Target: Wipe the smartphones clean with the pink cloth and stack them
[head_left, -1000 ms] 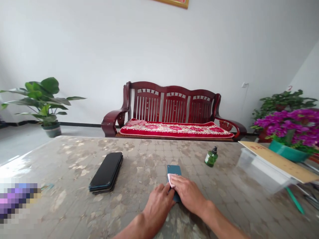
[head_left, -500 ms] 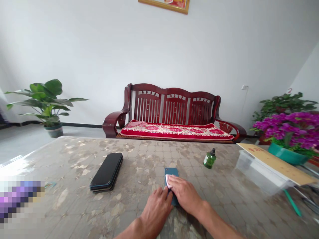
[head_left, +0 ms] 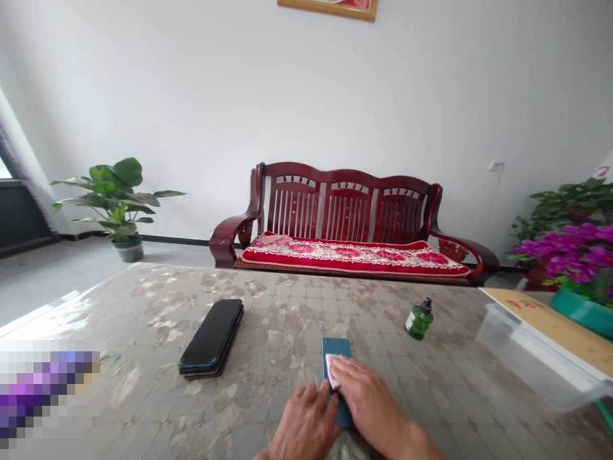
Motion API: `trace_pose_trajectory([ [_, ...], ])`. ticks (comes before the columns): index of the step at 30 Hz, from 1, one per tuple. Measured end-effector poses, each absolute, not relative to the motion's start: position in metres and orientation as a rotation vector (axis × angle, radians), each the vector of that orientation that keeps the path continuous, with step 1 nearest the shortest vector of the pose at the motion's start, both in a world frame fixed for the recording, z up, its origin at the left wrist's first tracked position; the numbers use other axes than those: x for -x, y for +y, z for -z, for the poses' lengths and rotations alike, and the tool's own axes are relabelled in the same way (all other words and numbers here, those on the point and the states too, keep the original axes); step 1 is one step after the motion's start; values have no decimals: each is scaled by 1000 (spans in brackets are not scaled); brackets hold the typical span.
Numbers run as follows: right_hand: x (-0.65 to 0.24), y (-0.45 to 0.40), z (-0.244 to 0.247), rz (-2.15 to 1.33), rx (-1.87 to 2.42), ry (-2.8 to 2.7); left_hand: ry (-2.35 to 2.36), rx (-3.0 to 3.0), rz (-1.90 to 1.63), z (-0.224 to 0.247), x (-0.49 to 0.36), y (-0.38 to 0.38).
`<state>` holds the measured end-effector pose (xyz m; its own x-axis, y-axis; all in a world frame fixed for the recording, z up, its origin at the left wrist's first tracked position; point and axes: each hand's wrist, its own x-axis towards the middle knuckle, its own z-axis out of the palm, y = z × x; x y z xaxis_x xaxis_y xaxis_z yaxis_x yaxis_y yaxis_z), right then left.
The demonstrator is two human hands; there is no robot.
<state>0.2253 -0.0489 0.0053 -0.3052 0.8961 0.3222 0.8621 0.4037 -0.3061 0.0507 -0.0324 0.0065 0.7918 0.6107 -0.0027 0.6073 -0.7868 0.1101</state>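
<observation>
A blue smartphone (head_left: 338, 347) lies back up on the table, its camera corner at the far end. My right hand (head_left: 366, 399) presses a small pale pink cloth (head_left: 331, 370) flat against its back, fingers together over the cloth. At the near left edge of the phone, my left hand (head_left: 309, 418) holds it with bent fingers. Both hands cover much of the phone's near part. To the left lies a stack of black phones (head_left: 211, 337), edges slightly offset. A green bottle (head_left: 419, 319) with a black top stands to the right.
The table (head_left: 143, 396) has a patterned, shiny cover. At right is a clear plastic box (head_left: 522, 358) with a tan board (head_left: 550, 326) on it, near a teal pot (head_left: 584, 313) of purple flowers. A blurred purple item (head_left: 43, 383) lies at left. Behind stands a wooden bench (head_left: 345, 211).
The whole view has turned left, so things sit further right and a little lower. Both hands stay at the blue smartphone, with the cloth still under the right hand.
</observation>
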Motion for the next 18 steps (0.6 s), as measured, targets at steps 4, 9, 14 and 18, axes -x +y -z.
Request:
trace_pose_trajectory([
  [4, -230, -52, 2, -64, 1506, -2231, 930, -2919, -70, -6, -51, -31],
  [9, -231, -6, 3, -112, 1570, -2127, 883, -2928, -56, -7, -48, -31],
  [14, -228, -22, -1, -130, 1570, -2139, 889, -2917, -25, -6, -48, -31],
  [18, -230, -52, -6, -151, 1494, -2229, 885, -2915, -36, -5, -51, -32],
])
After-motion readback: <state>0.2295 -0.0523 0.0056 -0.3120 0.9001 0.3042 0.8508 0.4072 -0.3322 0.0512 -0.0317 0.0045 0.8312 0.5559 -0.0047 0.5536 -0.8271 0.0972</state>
